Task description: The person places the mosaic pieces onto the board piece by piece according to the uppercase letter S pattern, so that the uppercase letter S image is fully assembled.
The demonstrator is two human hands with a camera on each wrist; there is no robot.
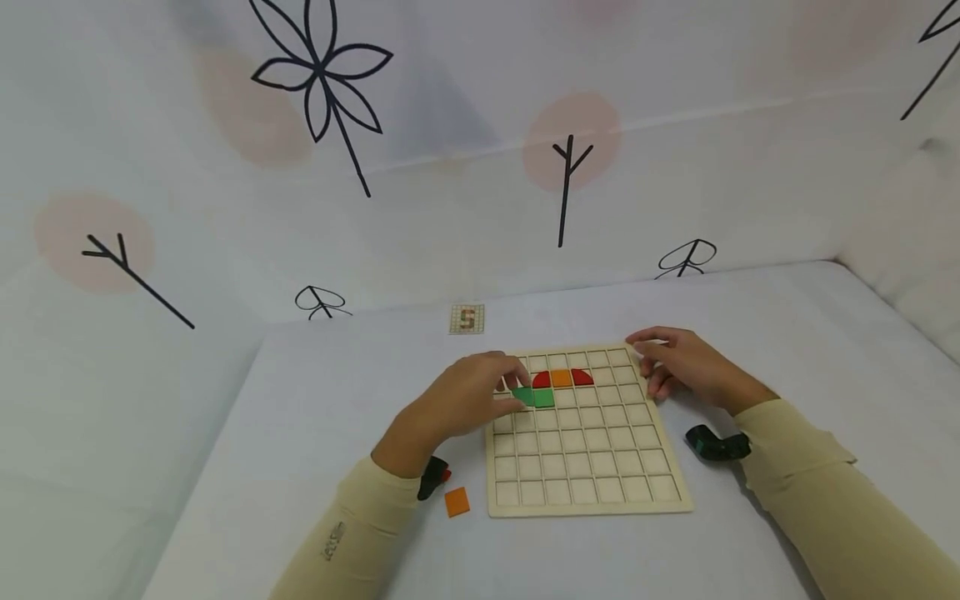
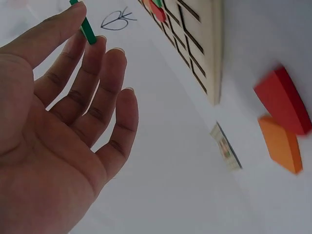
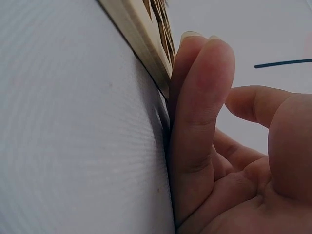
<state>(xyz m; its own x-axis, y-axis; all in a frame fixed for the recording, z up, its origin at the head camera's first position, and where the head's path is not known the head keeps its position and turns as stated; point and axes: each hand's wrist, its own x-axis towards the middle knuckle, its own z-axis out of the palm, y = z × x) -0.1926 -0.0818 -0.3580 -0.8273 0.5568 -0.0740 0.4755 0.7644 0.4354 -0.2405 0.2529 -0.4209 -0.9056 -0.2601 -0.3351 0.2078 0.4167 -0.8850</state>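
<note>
My left hand (image 1: 459,397) is over the upper left of a pale wooden grid board (image 1: 592,489). Between its thumb and fingertips it pinches a thin green piece (image 2: 88,30), close over a cell. Just right of that, a green square (image 1: 543,398) lies in the grid. One row up sit a red quarter-round piece (image 1: 542,380), an orange square (image 1: 561,378) and a second red piece (image 1: 582,377). My right hand (image 1: 686,367) rests at the board's upper right corner, its fingers loosely bent along the side edge.
A small card (image 1: 467,319) with a grid picture lies behind the board. Left of the board are a loose orange square (image 1: 457,502) and a red piece (image 2: 282,100), mostly hidden in the head view. A black wrist device (image 1: 716,443) sits by the right sleeve.
</note>
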